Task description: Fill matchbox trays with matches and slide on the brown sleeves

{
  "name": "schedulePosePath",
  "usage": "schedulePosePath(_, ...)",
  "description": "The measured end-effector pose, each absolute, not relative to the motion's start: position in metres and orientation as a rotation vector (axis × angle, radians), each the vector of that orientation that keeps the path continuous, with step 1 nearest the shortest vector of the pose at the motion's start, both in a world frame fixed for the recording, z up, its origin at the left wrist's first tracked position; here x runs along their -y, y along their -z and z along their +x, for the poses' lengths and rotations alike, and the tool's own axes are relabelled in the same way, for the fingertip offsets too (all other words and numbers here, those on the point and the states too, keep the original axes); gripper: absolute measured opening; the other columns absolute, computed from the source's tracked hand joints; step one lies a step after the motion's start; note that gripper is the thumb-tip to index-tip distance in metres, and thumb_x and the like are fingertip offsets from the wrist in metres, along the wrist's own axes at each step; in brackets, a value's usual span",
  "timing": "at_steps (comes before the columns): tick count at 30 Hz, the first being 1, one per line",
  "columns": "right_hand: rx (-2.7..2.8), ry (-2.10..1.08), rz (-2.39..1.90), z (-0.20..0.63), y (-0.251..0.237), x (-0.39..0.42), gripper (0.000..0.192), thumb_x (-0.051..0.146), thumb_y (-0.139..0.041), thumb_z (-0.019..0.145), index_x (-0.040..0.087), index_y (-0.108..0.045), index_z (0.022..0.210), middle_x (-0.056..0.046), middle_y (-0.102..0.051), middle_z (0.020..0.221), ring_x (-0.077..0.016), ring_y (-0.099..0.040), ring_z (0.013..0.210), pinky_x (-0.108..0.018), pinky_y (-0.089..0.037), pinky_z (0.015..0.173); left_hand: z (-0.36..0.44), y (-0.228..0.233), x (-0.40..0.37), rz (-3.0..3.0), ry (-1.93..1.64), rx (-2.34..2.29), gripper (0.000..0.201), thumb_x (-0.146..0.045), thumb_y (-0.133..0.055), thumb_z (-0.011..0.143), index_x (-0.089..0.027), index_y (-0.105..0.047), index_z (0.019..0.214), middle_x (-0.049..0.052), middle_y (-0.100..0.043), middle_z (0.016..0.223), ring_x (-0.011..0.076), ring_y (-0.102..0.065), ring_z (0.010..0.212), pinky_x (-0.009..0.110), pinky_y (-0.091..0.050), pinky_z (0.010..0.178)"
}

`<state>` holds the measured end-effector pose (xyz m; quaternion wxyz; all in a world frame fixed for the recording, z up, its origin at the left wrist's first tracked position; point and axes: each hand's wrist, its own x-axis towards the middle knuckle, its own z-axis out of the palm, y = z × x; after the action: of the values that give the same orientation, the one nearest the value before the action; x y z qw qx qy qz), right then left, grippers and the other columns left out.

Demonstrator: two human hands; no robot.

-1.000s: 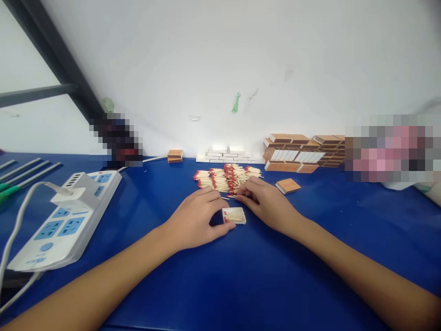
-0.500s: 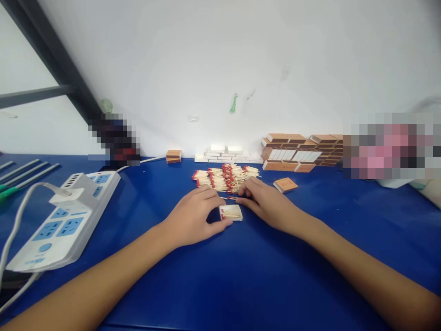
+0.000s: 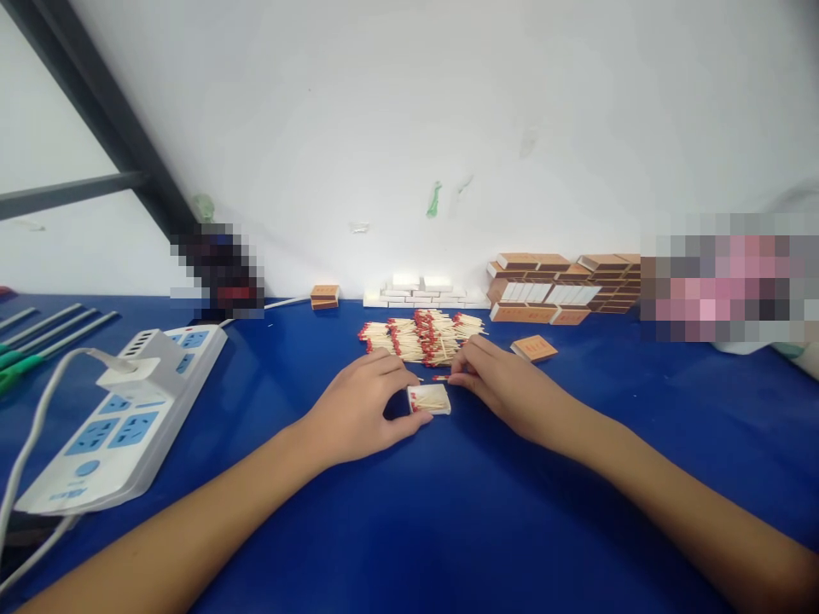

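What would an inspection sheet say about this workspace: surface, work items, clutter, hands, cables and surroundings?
Surface: glossy blue tabletop reaching back to the wall.
Work items: small open white tray holding some red-headed wooden matches; larger pile of red-headed matchsticks behind; stacked small white boxes and orange-brown cardboard matchboxes along the wall.
Clutter: green-handled tools with grey rods, far left; white plastic power strip with blue sockets.
Hands: left hand steadies the tray with its thumb and fingers; right hand pinches a red-headed match or matches, exact count unclear.
Cables: white cable plugged in at the power strip.
Surroundings: white wall; dark frame at left; pixelated patches unreadable.
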<state>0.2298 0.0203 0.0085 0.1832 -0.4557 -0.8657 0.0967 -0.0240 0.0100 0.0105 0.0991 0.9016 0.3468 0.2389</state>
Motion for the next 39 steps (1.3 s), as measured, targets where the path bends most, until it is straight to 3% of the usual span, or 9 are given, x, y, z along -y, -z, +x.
schedulePosePath(15, 2.482, -0.369, -1.16, 0.221, -0.013, 0.001, 0.006, 0.025, -0.06, 0.104, 0.022, -0.061, 0.099, -0.005, -0.066, 0.101, -0.0196, -0.065, 0.084, -0.032, -0.049, 0.07, -0.021, -0.01, -0.008, 2.68, -0.709, -0.988, 0.027, -0.04, -0.074, 0.093, -0.017, -0.074, 0.108, 0.007, -0.072, 0.097, 0.025, -0.066, 0.095, 0.042, -0.055, 0.089)
schedulePosePath(39, 2.126, -0.784, -1.123, 0.214, -0.006, 0.002, 0.005, 0.026, -0.07, 0.097, 0.023, -0.068, 0.095, 0.0, -0.065, 0.084, -0.014, -0.055, 0.07, -0.027, -0.044, 0.064, -0.02, -0.013, -0.007, 2.684, -0.723, -0.954, 0.021, -0.036, -0.075, 0.093, -0.019, -0.072, 0.106, 0.006, -0.071, 0.094, 0.024, -0.065, 0.092, 0.04, -0.055, 0.086)
